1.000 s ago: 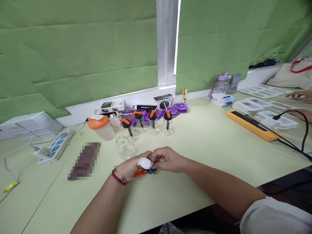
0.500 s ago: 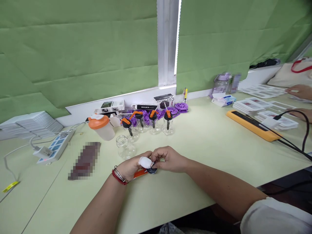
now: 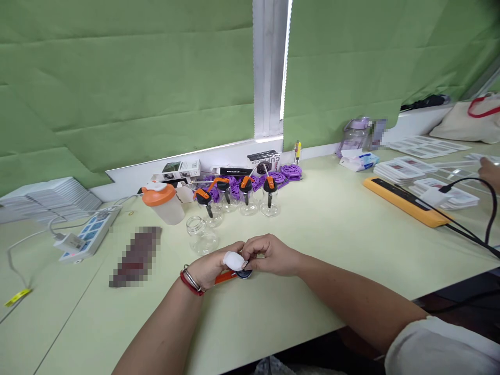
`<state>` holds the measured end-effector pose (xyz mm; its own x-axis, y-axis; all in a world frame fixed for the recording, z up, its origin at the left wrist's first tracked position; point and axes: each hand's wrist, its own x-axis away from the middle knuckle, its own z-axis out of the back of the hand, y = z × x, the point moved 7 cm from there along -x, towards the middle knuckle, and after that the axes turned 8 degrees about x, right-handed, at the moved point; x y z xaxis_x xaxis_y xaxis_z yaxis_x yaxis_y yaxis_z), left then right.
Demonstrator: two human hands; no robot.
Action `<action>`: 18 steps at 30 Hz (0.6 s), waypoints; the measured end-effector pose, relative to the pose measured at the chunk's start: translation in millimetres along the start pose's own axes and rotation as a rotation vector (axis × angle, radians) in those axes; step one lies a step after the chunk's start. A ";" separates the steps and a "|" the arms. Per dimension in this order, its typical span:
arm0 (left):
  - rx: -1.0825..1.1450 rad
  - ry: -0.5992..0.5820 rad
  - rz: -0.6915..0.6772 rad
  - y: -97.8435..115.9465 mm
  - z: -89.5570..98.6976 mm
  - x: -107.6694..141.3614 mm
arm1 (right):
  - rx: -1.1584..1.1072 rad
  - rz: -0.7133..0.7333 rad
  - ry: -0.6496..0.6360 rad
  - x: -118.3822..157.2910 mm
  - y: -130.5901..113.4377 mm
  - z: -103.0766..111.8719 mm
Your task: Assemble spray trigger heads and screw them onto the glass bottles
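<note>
My left hand (image 3: 211,268) is closed round a black-and-orange jar lid (image 3: 225,277), low over the table. A white rounded piece (image 3: 234,260) sits at my left thumb; whether it is a wrapping on the thumb or a separate thing, I cannot tell. My right hand (image 3: 273,255) pinches at the lid's black end, its fingertips meeting the left hand's; any small part between them is hidden. Just beyond my left hand stands an uncovered glass jar (image 3: 202,240). Behind it, several glass jars (image 3: 269,204) wear similar black-and-orange lids.
An orange-topped shaker cup (image 3: 160,200), purple plastic parts (image 3: 291,172) and small boxes (image 3: 182,169) line the back. At left lie a power strip (image 3: 89,234) and a blurred dark item (image 3: 136,258). A yellow power strip (image 3: 406,200) and another person's hand (image 3: 490,174) are at right.
My hands and the lid hold almost the same pose. At the far right, the other person's hands have shifted; one has left the view and one is over the clear sheets.
</note>
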<state>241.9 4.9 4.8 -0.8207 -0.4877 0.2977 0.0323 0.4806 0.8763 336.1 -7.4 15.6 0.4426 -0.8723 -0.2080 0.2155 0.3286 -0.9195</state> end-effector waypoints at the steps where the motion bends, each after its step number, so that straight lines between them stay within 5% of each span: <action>1: 0.005 -0.001 0.000 0.0 -0.1 0.0 | 0.000 0.003 0.000 0.0 0.0 0.0; 18: 0.058 0.023 0.015 -2.0 0.0 1.8 | -0.227 -0.068 0.038 -0.6 6.7 -3.5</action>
<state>240.4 3.0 3.6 -0.8069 -0.4966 0.3198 0.0108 0.5290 0.8486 334.2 -5.9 8.4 0.3993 -0.9043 -0.1511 0.0406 0.1821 -0.9824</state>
